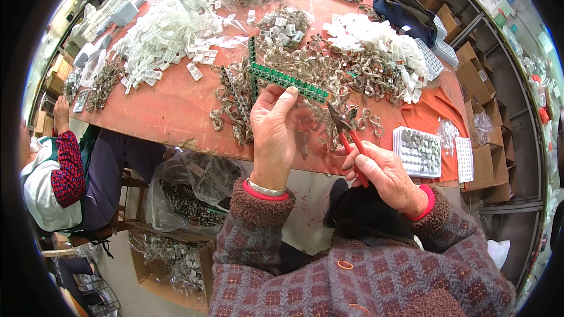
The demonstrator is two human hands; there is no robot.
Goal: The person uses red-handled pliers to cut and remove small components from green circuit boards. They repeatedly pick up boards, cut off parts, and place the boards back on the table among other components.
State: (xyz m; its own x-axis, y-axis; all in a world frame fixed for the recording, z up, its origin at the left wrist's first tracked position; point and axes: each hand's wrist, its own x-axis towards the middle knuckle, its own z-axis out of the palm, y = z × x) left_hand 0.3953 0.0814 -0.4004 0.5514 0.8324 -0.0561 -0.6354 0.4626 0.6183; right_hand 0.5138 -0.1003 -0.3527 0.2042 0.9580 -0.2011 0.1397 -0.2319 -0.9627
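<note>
While the left hand (272,141) pinches a green circuit strip (285,78) between thumb and bent fingers, closed firmly on its middle, the right hand (382,176) has its fingers curled round the handles of some red cutters (342,125). Their dark tips are right by the strip's right-hand end; I can't tell whether they touch it. The strip is held up over the red counter (147,105), slanting, its right end nearer the person. Just beyond it sprawls a tangle of brownish cables (305,61). Well to the strip's left rises a big heap of white plastic pieces (170,29), with a smaller white heap (376,38) beyond it to the right. Nearer than the strip, also rightward, sits a white tray (399,155) of round pieces. Far left of it, a co-worker's hand (61,111) rests at the counter's edge.
</note>
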